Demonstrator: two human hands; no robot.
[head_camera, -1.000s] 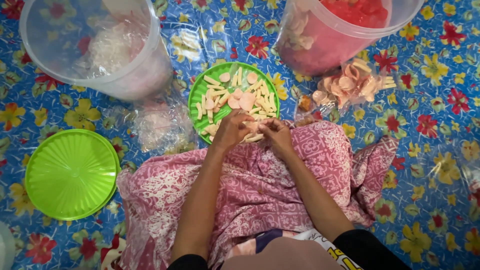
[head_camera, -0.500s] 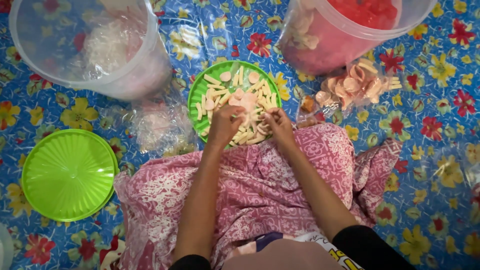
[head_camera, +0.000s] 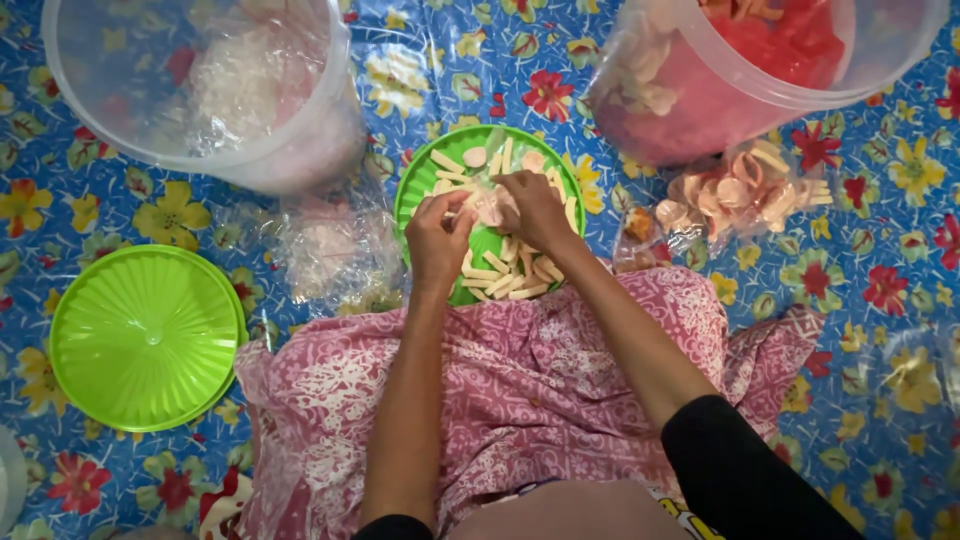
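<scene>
Both hands, left (head_camera: 437, 232) and right (head_camera: 533, 205), pinch crackers (head_camera: 500, 270) together over the green plate (head_camera: 420, 180) at twelve o'clock; brittle sticks may snap or spill onto the mat (head_camera: 120, 210).

Pale stick-shaped crackers (head_camera: 505, 275) and pink round ones lie loose on a green plate (head_camera: 420, 180).

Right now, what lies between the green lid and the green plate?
In the head view, a crumpled clear plastic bag lies on the flowered mat between green lid and green plate.
</scene>
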